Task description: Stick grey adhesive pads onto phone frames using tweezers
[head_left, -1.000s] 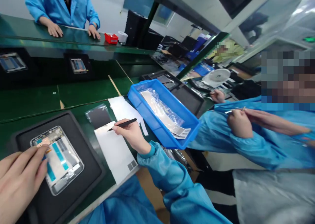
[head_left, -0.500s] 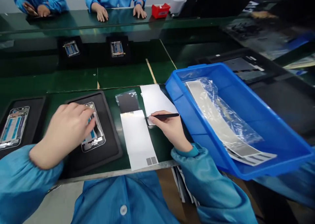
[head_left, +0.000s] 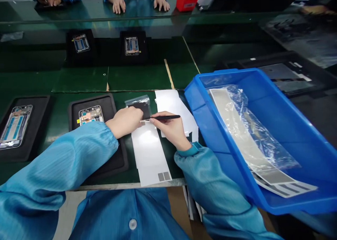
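Observation:
My right hand point(head_left: 172, 129) grips black tweezers point(head_left: 170, 117), their tips at the upper end of a white sticker sheet point(head_left: 149, 145). Two grey squares remain on the sheet's near corner. At the same upper end is my left hand point(head_left: 126, 121), fingers curled together; whatever they pinch is hidden. Just beyond lies a clear plastic bag point(head_left: 138, 100) with dark pieces in it. Behind my left forearm an opened phone point(head_left: 91, 115) rests in a black tray point(head_left: 112, 110), its lower part covered by my sleeve.
A blue bin point(head_left: 218, 134) on the right holds sticker strips point(head_left: 237, 124) and clear plastic. More white sheets point(head_left: 171, 104) lie beside it. Another opened phone point(head_left: 16, 127) sits in a tray at left. Two more trayed phones are farther back, before co-workers' hands point(head_left: 117, 2) and a red box point(head_left: 186, 2).
My left hand has moved right, from over the phone to the top of the sticker sheet. The tweezers in my right hand have shifted slightly towards it. The camera view has shifted too.

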`<move>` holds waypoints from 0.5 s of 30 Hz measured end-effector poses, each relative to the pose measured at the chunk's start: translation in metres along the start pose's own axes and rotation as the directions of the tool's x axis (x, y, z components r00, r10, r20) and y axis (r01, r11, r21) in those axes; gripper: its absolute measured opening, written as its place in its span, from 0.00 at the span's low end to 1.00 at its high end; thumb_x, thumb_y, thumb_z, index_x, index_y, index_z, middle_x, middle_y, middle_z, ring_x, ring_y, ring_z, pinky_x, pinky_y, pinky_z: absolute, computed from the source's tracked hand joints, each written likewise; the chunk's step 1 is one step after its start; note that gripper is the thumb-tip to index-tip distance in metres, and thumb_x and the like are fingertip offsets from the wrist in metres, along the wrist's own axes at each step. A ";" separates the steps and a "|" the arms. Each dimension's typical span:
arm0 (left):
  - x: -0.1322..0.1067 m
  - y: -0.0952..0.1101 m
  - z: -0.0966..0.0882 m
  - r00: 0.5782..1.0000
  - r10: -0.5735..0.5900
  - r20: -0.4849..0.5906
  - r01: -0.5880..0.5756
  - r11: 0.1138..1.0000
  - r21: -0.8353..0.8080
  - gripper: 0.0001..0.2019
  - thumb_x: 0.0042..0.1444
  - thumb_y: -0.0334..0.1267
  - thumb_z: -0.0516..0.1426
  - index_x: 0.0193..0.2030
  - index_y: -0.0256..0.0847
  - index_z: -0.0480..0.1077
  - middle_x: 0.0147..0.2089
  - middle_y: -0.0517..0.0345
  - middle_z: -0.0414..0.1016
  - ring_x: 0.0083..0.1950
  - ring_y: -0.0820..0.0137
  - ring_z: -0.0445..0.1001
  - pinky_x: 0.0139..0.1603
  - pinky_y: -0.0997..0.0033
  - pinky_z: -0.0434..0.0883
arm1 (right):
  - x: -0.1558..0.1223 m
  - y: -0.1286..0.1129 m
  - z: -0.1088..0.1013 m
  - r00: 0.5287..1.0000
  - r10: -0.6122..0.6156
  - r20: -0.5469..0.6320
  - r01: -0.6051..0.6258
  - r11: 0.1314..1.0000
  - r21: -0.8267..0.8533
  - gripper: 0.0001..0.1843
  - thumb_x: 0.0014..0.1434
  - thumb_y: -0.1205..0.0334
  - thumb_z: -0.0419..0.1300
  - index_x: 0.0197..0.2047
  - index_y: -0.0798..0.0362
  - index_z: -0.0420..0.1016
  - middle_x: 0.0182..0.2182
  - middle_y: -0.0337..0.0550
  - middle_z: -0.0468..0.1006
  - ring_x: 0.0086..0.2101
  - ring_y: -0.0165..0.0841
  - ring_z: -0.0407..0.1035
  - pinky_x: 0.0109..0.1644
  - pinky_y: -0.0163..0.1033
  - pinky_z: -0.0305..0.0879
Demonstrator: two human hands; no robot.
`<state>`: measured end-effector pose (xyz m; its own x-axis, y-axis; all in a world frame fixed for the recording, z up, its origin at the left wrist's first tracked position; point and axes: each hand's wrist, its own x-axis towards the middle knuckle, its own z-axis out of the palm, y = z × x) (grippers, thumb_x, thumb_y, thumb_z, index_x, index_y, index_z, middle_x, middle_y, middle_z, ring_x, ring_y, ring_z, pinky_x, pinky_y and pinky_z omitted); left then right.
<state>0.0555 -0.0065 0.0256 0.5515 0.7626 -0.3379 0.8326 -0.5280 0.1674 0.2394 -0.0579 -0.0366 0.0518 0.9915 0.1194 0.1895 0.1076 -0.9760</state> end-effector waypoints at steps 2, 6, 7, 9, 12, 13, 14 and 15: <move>0.000 -0.002 0.001 1.000 -0.009 -0.006 0.008 0.999 -0.044 0.05 0.56 0.38 0.60 0.37 0.42 0.76 0.39 0.52 0.80 0.42 0.58 0.79 0.35 0.66 0.69 | -0.003 0.001 -0.003 1.000 0.020 0.007 -0.020 1.000 0.016 0.09 0.52 0.58 0.72 0.36 0.50 0.83 0.36 0.43 0.84 0.38 0.39 0.78 0.44 0.45 0.77; 0.002 -0.004 0.000 1.000 -0.013 -0.016 0.011 0.991 -0.132 0.03 0.56 0.36 0.60 0.36 0.43 0.76 0.38 0.54 0.80 0.41 0.60 0.78 0.35 0.67 0.68 | -0.007 0.001 -0.004 1.000 0.018 0.006 -0.018 1.000 0.026 0.09 0.51 0.57 0.73 0.36 0.49 0.83 0.36 0.43 0.85 0.38 0.39 0.79 0.45 0.45 0.78; 0.003 -0.004 -0.001 1.000 -0.011 -0.017 0.008 0.988 -0.154 0.03 0.56 0.36 0.60 0.35 0.42 0.76 0.38 0.54 0.80 0.40 0.61 0.78 0.36 0.68 0.67 | -0.008 0.000 -0.004 1.000 0.007 -0.001 -0.007 1.000 0.024 0.09 0.51 0.58 0.73 0.36 0.49 0.83 0.36 0.42 0.85 0.38 0.39 0.79 0.45 0.45 0.78; 0.003 -0.005 -0.003 1.000 -0.002 -0.021 -0.002 0.981 -0.194 0.04 0.56 0.36 0.59 0.34 0.42 0.76 0.36 0.54 0.79 0.39 0.62 0.77 0.36 0.68 0.67 | -0.008 0.000 -0.003 1.000 -0.021 -0.012 0.022 1.000 0.023 0.08 0.52 0.59 0.73 0.36 0.49 0.83 0.35 0.42 0.85 0.38 0.38 0.79 0.45 0.45 0.78; 0.003 -0.007 -0.006 1.000 0.016 -0.027 -0.022 0.969 -0.246 0.05 0.56 0.35 0.59 0.33 0.41 0.77 0.35 0.55 0.79 0.38 0.64 0.76 0.35 0.69 0.66 | -0.009 -0.001 -0.002 0.998 -0.064 -0.023 0.064 0.998 0.026 0.07 0.52 0.60 0.72 0.36 0.49 0.83 0.36 0.42 0.85 0.38 0.38 0.79 0.46 0.45 0.78; 0.003 -0.007 -0.007 0.999 0.021 -0.029 -0.028 0.965 -0.261 0.05 0.56 0.35 0.58 0.33 0.41 0.77 0.34 0.55 0.79 0.37 0.65 0.76 0.35 0.69 0.66 | -0.009 -0.002 -0.002 0.997 -0.074 -0.026 0.074 0.997 0.021 0.06 0.52 0.60 0.72 0.35 0.49 0.83 0.36 0.42 0.85 0.39 0.38 0.79 0.47 0.46 0.78; 0.002 -0.007 -0.007 0.999 0.024 -0.029 -0.031 0.961 -0.275 0.05 0.56 0.35 0.58 0.33 0.41 0.77 0.34 0.55 0.79 0.37 0.66 0.75 0.35 0.70 0.65 | -0.010 -0.002 -0.002 0.996 -0.082 -0.031 0.083 0.997 0.012 0.06 0.52 0.60 0.72 0.35 0.49 0.83 0.36 0.42 0.85 0.39 0.39 0.79 0.48 0.46 0.78; 0.002 -0.007 -0.008 0.999 0.026 -0.030 -0.033 0.958 -0.286 0.05 0.56 0.34 0.58 0.32 0.40 0.77 0.33 0.55 0.79 0.36 0.66 0.75 0.34 0.70 0.65 | -0.010 -0.002 -0.003 0.996 -0.088 -0.034 0.088 0.996 0.001 0.06 0.53 0.60 0.72 0.35 0.49 0.83 0.37 0.42 0.85 0.39 0.39 0.79 0.48 0.47 0.78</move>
<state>0.0512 0.0017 0.0312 0.5742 0.7596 -0.3055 0.7933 -0.4240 0.4369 0.2411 -0.0683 -0.0350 0.0687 0.9750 0.2112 0.1922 0.1948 -0.9618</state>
